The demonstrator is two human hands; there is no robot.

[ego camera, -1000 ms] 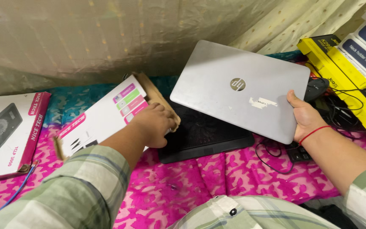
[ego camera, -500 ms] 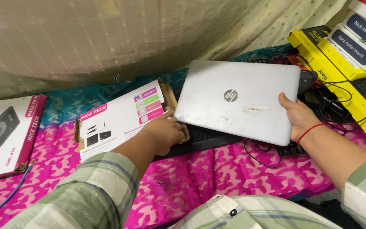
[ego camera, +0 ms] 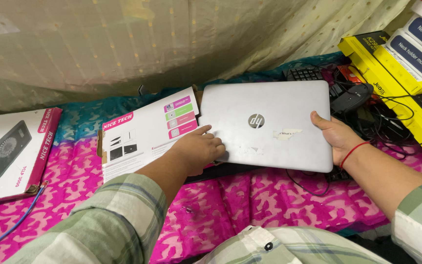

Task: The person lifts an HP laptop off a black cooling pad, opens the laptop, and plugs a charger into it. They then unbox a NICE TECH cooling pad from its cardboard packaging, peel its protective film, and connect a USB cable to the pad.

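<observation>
Pink-and-magenta patterned bedding (ego camera: 250,200) covers the bed, with a pale dotted curtain (ego camera: 172,44) hanging behind it.

Head view: a closed silver laptop (ego camera: 269,124) is held level between both hands just above a flat black device (ego camera: 221,171) that peeks out under its near edge. The left hand (ego camera: 199,149) curls on the laptop's near-left corner, fingers pressed together on the lid; the right hand (ego camera: 335,134) clasps the right edge, thumb on top. Keeping both grips even and the lid flat looks wise, so it neither tilts nor slips.

Left of the laptop lies a white carton with pink and green label panels (ego camera: 147,132); far left a pink box picturing a black cooling pad (ego camera: 13,151). At right, yellow boxes (ego camera: 391,63) carry white-and-blue packages (ego camera: 421,41), beside a black mouse (ego camera: 350,98) and keyboard (ego camera: 304,74).
</observation>
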